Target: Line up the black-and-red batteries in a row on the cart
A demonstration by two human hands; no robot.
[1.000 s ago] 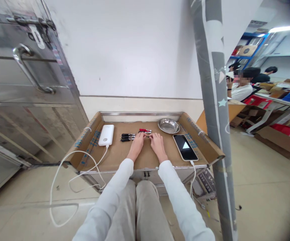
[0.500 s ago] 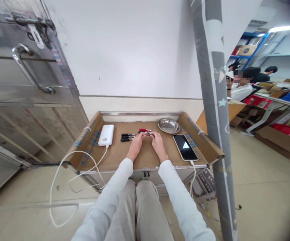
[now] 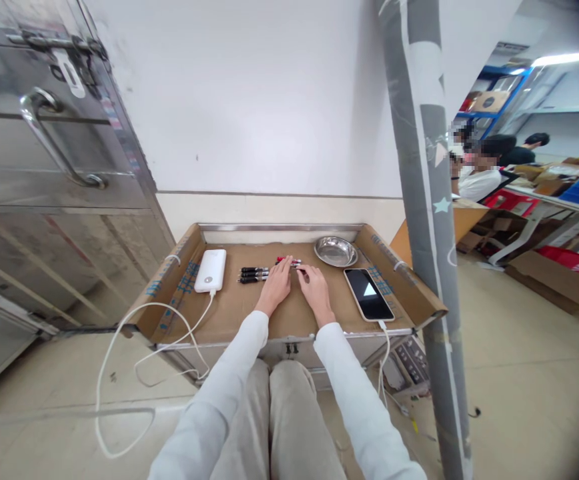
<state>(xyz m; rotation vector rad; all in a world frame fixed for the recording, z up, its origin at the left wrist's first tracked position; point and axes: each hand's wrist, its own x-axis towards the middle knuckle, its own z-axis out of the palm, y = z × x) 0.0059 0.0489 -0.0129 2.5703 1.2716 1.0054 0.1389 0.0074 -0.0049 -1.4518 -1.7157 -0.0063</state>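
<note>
Several black pens [image 3: 253,275] lie side by side on the cardboard-lined table top [image 3: 237,313]. Just right of them, my left hand [image 3: 277,287] reaches forward with its fingers stretched out, covering part of the pens' right side. Beyond its fingertips lie red pens [image 3: 295,261], partly hidden. My right hand [image 3: 314,290] is beside it, its fingers bent and a gap showing between thumb and forefinger; I see nothing held in it. Its fingertips are close to the right end of the pens; contact cannot be made out.
A white power bank [image 3: 211,270] with a cable [image 3: 204,312] lies at the left. At the right are a round metal dish [image 3: 336,251] and a plugged-in phone [image 3: 368,293]. Cardboard-covered sides [image 3: 404,280] bound the table. A grey wrapped pole [image 3: 432,233] stands right; people sit beyond it.
My hands were together, fingertips meeting at a thin item by the red pens. Now they are apart: the left fingers have straightened over the pens, and the right hand has drawn slightly back.
</note>
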